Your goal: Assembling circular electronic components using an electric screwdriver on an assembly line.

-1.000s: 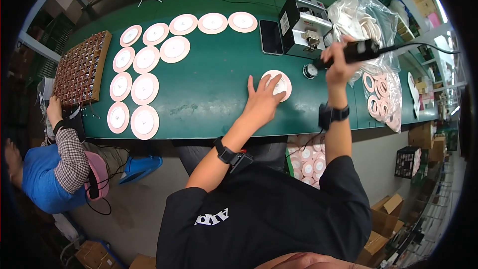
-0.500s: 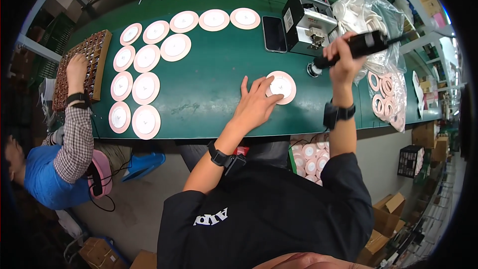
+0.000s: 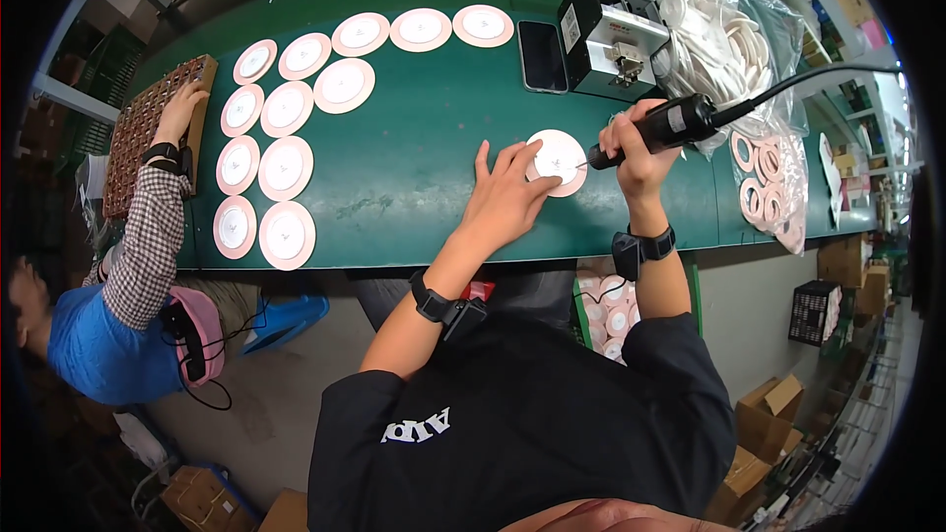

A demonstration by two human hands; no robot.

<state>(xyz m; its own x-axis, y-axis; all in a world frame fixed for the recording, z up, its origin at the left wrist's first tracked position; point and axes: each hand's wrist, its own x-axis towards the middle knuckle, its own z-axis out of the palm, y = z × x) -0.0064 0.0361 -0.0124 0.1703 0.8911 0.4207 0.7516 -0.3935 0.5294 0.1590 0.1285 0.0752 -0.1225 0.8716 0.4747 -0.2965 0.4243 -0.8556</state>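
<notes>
A round pink-rimmed white disc (image 3: 562, 156) lies on the green bench (image 3: 414, 177). My left hand (image 3: 507, 192) lies flat beside it, fingers spread, fingertips resting on its left edge. My right hand (image 3: 636, 148) grips a black corded power tool (image 3: 670, 126), tilted, its thin tip touching the disc near the middle.
Many similar discs (image 3: 286, 167) lie in rows at the bench's left. A co-worker's hand (image 3: 182, 103) reaches a brown tray (image 3: 138, 128). Behind the disc stand a dark phone (image 3: 541, 56), a grey-black box machine (image 3: 611, 34) and clear bags of rings (image 3: 729, 39).
My right hand has brought the tool down and left until its tip meets the disc. The co-worker's arm has stretched up to the brown tray.
</notes>
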